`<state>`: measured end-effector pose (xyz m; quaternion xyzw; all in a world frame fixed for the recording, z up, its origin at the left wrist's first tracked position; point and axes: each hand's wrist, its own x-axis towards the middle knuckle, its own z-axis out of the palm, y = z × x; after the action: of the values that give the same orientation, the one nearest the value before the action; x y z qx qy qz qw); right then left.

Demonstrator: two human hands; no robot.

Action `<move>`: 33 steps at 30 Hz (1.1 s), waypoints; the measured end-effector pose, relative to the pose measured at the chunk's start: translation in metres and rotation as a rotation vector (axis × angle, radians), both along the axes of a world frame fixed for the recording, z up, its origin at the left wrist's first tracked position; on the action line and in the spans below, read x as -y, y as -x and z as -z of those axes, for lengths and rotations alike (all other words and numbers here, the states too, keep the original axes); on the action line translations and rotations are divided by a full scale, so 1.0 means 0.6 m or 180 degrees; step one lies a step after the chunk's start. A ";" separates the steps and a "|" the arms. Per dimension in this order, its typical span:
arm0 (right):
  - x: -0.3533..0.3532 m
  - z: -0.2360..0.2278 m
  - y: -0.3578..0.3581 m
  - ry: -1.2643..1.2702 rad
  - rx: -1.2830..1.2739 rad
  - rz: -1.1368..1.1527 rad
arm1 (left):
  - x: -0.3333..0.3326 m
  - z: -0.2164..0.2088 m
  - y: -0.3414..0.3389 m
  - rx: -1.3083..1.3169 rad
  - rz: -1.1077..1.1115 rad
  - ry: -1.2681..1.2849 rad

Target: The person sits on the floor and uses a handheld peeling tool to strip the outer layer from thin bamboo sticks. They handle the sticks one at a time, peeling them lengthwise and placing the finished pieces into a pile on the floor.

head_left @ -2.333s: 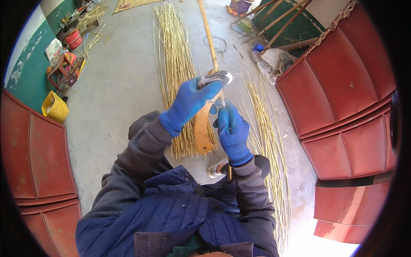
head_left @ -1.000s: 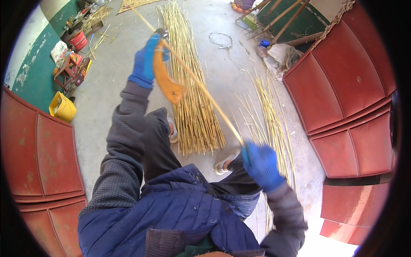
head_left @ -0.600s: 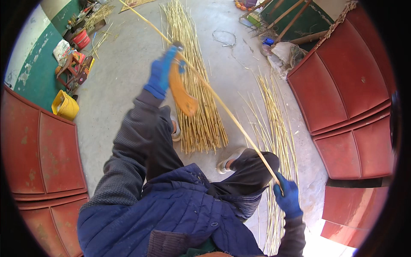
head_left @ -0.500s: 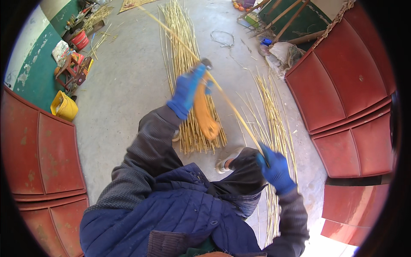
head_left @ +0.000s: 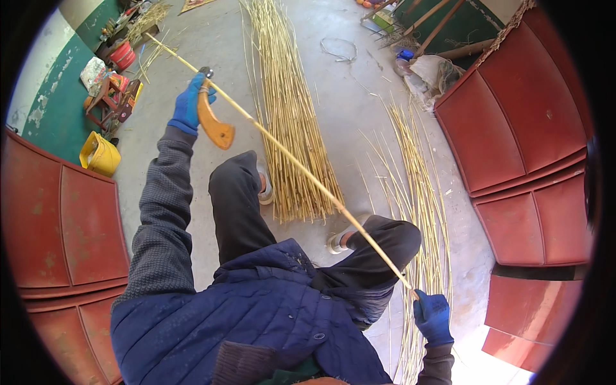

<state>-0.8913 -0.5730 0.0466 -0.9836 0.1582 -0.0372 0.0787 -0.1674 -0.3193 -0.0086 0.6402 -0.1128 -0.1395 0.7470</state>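
A long yellow reed stalk (head_left: 303, 174) stretches slantwise across the view between my two gloved hands. At its lower right end my right hand (head_left: 432, 317), in a blue glove, is closed round it. Far out to the left, my left hand (head_left: 187, 106) grips a tool with a curved orange wooden handle (head_left: 215, 128) and a small dark metal head (head_left: 206, 72). The stalk passes against that metal head; the exact contact is too small to make out. Beneath the stalk a thick bundle of reed stalks (head_left: 292, 122) lies on the floor, its butt ends near my feet.
A looser spread of stalks (head_left: 417, 186) lies by my right knee. Red padded panels (head_left: 520, 102) stand at the right and more red panels (head_left: 93, 224) at the left. A yellow bucket (head_left: 100, 156), a red bucket (head_left: 122, 56) and a wire loop (head_left: 339, 49) are farther off.
My left hand has swung left with the tool, away from above the bundle. My right hand has drawn down and slightly right with the stalk. The hands are farther apart.
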 end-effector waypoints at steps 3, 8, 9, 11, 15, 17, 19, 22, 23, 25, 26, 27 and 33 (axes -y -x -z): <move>0.003 0.004 -0.069 -0.0883 0.0195 0.0316 | 0.070 -0.005 0.105 0.0001 0.0261 0.0310; 0.009 0.011 -0.303 -0.1295 0.0914 0.0069 | 0.189 -0.008 0.344 -0.0624 0.0883 0.0451; 0.005 0.015 -0.333 -0.0996 0.0830 -0.0012 | 0.200 -0.007 0.381 -0.0830 0.1024 0.0456; -0.002 0.027 -0.363 -0.0546 0.0585 -0.0087 | 0.204 0.001 0.406 -0.0978 0.0872 0.0443; -0.020 0.051 -0.266 -0.0379 0.0740 -0.0437 | 0.146 0.044 0.277 -0.0547 0.0661 0.0763; -0.021 0.044 -0.151 -0.0330 0.0458 -0.0412 | 0.081 0.063 0.137 -0.0343 0.0237 0.0556; -0.023 0.038 -0.042 -0.0192 0.0272 -0.0297 | -0.005 0.071 0.000 -0.0326 -0.0066 0.0295; -0.029 0.019 0.084 0.0143 -0.0171 0.0215 | -0.115 0.055 -0.162 -0.0359 -0.0075 0.1275; -0.026 0.014 0.107 0.0230 -0.0244 0.0284 | -0.153 0.034 -0.198 -0.0256 0.1453 0.1371; -0.018 0.007 0.126 0.0564 -0.0100 0.0327 | -0.179 0.026 -0.220 -0.0385 -0.0063 0.0479; -0.010 0.003 0.125 0.0655 -0.0151 0.0335 | -0.177 0.025 -0.215 -0.0148 -0.0006 0.0247; -0.002 0.006 0.117 0.0618 -0.0173 0.0435 | -0.164 0.028 -0.198 -0.0251 0.0198 0.0280; 0.065 0.063 0.035 0.0847 0.0237 0.0271 | 0.034 0.084 0.007 -0.0788 0.1588 0.0095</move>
<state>-0.9125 -0.6123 0.0086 -0.9757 0.1904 -0.0976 -0.0483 -0.1719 -0.3399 -0.0592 0.5596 -0.1768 -0.3946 0.7070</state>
